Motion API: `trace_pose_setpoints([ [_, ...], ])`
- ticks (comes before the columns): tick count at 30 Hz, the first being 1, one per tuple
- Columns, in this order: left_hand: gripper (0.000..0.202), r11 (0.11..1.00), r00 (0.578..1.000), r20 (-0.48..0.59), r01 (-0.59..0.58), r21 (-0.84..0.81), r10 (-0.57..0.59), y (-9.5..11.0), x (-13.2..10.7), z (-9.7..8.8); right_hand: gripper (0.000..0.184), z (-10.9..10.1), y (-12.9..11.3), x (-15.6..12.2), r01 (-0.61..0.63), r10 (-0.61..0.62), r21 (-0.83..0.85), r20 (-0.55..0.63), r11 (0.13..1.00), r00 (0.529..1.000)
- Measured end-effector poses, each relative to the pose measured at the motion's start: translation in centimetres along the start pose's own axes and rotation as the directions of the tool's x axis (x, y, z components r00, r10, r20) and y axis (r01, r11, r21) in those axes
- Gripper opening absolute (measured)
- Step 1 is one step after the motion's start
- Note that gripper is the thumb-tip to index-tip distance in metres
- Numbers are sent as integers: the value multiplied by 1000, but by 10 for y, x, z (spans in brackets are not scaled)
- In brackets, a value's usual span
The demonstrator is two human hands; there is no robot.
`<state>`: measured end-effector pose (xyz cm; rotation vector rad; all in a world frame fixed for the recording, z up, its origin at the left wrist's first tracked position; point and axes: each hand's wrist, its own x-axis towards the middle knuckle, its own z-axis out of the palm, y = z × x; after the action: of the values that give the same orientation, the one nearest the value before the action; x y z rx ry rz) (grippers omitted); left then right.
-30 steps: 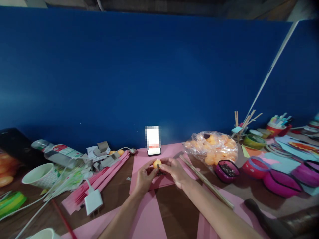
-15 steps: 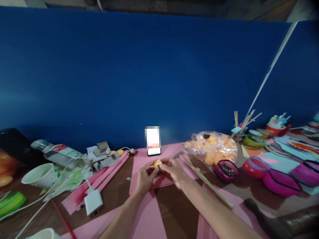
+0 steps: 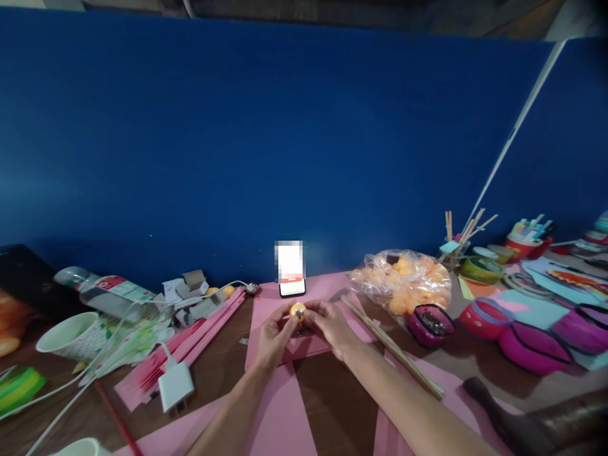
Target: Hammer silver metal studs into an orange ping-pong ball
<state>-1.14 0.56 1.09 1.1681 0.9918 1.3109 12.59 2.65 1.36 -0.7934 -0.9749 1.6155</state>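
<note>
A small orange ball sits between the fingertips of both my hands, above a pink paper sheet. My left hand pinches it from the left. My right hand pinches it from the right, with a small dark piece at the ball's front that I cannot make out. A phone stands upright just behind the ball against the blue wall.
A clear bag of orange balls lies to the right, beside long wooden sticks and pink bowls. Left: a white charger, folded pink paper strips, a paper cup, a plastic bottle.
The hands and ball have stayed in place; the ball has turned slightly and the dark piece now shows at its front. The view has shifted a little.
</note>
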Motion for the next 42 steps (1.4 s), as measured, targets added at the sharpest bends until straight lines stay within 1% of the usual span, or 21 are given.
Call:
trace_pose_setpoints([
  [4,46,1000,999,-48,-14,22,15,-3,1,-2,35,3,-1,-2,27,-27,-31,-1,999,1000],
  [7,43,998,997,-64,-29,54,33,-7,3,-4,31,4,-1,-3,63,-60,-75,36,995,998],
  [9,41,997,997,-68,-42,64,47,-8,3,-5,31,3,0,-4,66,-60,-84,67,994,996],
  [11,41,997,997,-65,-45,66,50,-8,3,-5,31,2,1,-3,67,-61,-88,70,994,996],
  [16,42,998,999,-35,-32,47,34,-6,3,-4,32,1,2,-2,68,-65,-105,32,992,997],
  [22,44,1000,999,-45,-11,10,11,-3,0,-3,31,4,-1,-3,19,-17,-52,30,998,999],
  [25,47,1000,999,-28,-16,2,16,0,-1,-1,31,4,-1,-3,14,-12,-37,42,999,999],
  [27,47,1000,1000,-14,-22,20,22,1,-1,-1,31,4,1,-3,28,-26,-39,52,999,998],
  [34,37,996,998,-44,-51,73,55,0,0,0,29,5,2,-3,62,-58,-83,57,995,997],
  [39,30,991,996,-46,-67,114,73,4,-1,2,27,6,1,-4,111,-102,-152,68,982,993],
  [42,28,991,997,-34,-67,119,72,5,-2,2,32,6,2,-5,146,-134,-190,77,971,988],
])
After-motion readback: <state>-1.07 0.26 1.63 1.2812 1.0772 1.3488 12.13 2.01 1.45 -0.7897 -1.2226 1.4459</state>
